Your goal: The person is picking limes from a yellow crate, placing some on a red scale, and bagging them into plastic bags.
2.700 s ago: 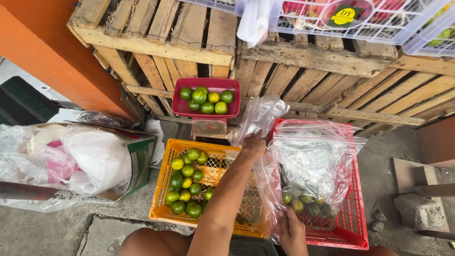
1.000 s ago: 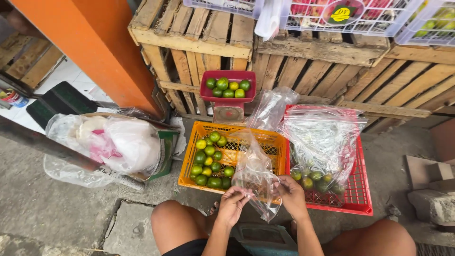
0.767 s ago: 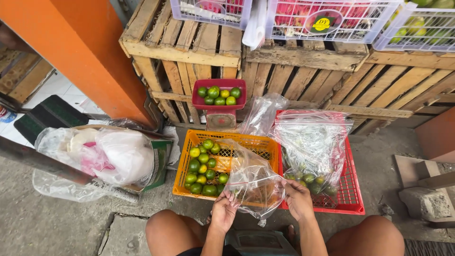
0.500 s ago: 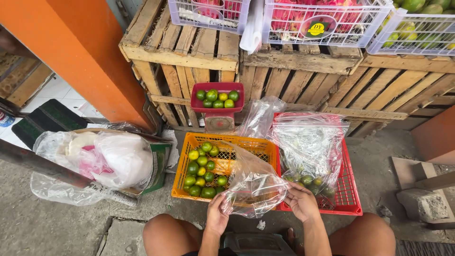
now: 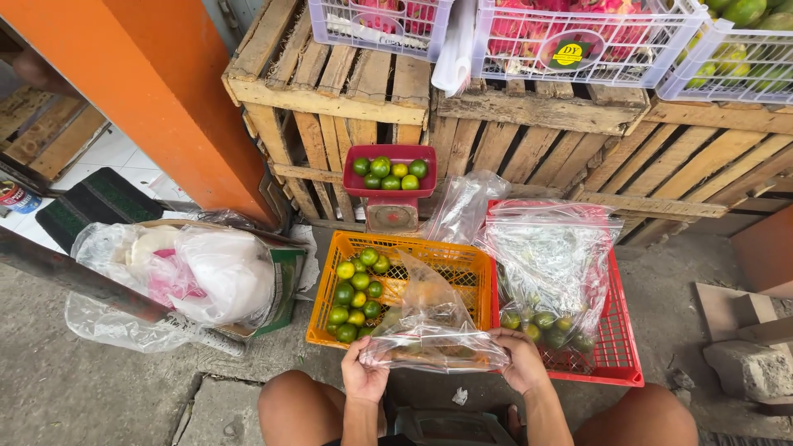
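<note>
Both my hands hold a clear plastic bag stretched wide between them over the near edge of an orange crate. My left hand grips the bag's left edge and my right hand grips its right edge. Several green and yellow limes lie in the orange crate's left half. A red crate to the right carries a large clear bag with limes at its bottom. Behind the crates, a red scale tray is filled with several limes.
Stacked wooden pallets rise behind, topped by white baskets of fruit. An orange pillar stands at left. A cardboard box with white bags sits left of the orange crate. Broken concrete blocks lie at right. My knees frame the bottom edge.
I took an empty clear bag from near the red crate, brought it toward me and spread its mouth wide between both hands. The view shifted back and up slightly.
</note>
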